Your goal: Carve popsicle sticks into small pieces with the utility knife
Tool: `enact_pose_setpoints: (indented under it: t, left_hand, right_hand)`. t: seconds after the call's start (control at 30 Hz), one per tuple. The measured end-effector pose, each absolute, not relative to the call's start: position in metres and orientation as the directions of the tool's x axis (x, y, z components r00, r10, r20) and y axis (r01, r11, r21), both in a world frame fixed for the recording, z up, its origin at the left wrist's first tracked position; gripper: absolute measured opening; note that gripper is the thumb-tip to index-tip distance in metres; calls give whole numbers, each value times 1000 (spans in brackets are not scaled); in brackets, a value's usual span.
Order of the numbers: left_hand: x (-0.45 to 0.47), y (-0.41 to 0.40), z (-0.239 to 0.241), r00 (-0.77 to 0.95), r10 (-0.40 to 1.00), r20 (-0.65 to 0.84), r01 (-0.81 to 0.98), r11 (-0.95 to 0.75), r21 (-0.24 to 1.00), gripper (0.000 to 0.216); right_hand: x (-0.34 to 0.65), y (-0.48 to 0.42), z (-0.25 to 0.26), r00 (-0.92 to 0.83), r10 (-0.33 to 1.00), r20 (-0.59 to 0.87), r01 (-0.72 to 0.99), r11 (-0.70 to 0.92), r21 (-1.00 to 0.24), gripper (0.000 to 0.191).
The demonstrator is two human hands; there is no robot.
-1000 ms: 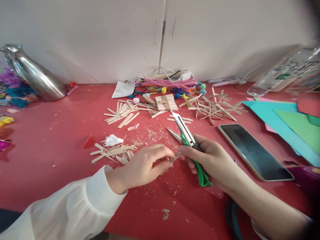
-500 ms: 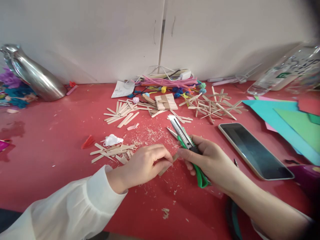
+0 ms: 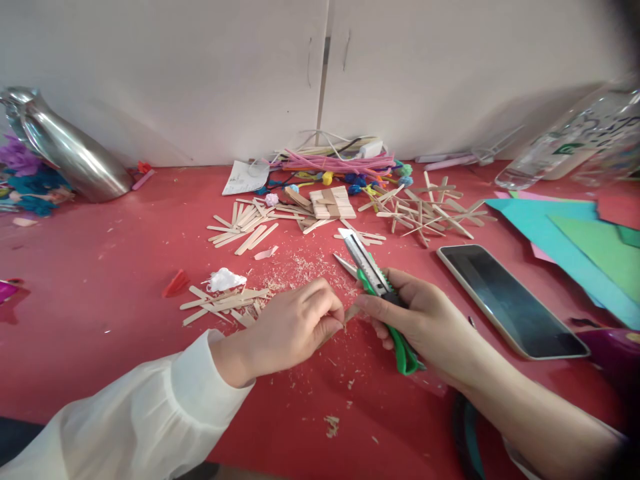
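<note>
My left hand (image 3: pixel 295 323) pinches a small flat wooden craft stick (image 3: pixel 352 312) between thumb and fingertips, and the hand hides much of it. Close by on the right, my right hand (image 3: pixel 420 313) is wrapped round a green utility knife (image 3: pixel 367 267). Its segmented blade is out and points up and to the left, away from the stick. The right thumb and fingers are at the stick's far end. A second, pointed metal blade (image 3: pixel 345 265) shows beside the knife; what it belongs to is mostly hidden by the hand. Wood shavings (image 3: pixel 307 267) are scattered around both hands.
Craft sticks lie in piles left (image 3: pixel 225 303), behind (image 3: pixel 245 223) and right (image 3: pixel 430 210) on the red table (image 3: pixel 100 373). A phone (image 3: pixel 510 300), coloured paper (image 3: pixel 595 247) and a bottle (image 3: pixel 550 157) are at right. A metal jug (image 3: pixel 75 153) stands far left; pink pipe cleaners (image 3: pixel 335 163) lie behind.
Both hands stay almost in place, with the knife in the same grip. The stick and the left fingers have shifted only slightly.
</note>
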State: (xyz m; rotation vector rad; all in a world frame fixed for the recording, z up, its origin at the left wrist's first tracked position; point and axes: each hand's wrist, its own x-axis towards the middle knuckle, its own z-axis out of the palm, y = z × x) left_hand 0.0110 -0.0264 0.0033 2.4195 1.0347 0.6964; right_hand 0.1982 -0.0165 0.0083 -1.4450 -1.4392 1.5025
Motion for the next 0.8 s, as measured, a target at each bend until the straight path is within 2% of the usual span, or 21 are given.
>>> enact_pose_setpoints:
  t: [0.23,0.53,0.8]
  left_hand:
    - [7,-24,1,587,730,351,466,-659,591,4]
    - [6,-24,2,609,712,349,476,-680,558,3]
    - [7,-26,3,651,696,303,523,-700,486,11]
  right_hand:
    - [199,-14,10,-218,934,-283,222,-235,-946,26]
    - [199,-16,9,-221,932,-287,240,-233,-942,25]
    - [197,-16,8,-236,940,-246,274,-179,-945,24]
